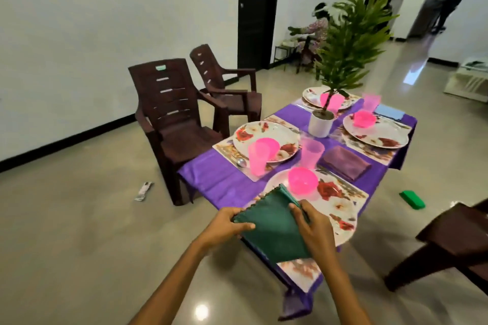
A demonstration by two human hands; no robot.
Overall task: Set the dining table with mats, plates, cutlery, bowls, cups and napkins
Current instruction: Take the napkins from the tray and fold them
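Observation:
Both my hands hold a folded green napkin [274,224] above the near corner of the table. My left hand [229,221] grips its left edge, and my right hand [309,221] pinches its right side. Under the napkin lies the near floral plate [340,208] with a pink bowl [303,180] on it. The purple tablecloth [219,174] carries three more floral plates, one on the left [264,134], with pink bowls and cups. A pink cup [258,159] and a purple cup [311,153] stand near the middle. A purple napkin [346,162] and a blue napkin [389,113] lie on the right side.
A potted plant in a white pot [320,124] stands mid-table. Two brown plastic chairs [174,124] stand to the left, another chair [449,243] at the right. A green object [412,199] and a wrapper [144,191] lie on the floor. A person sits in the background.

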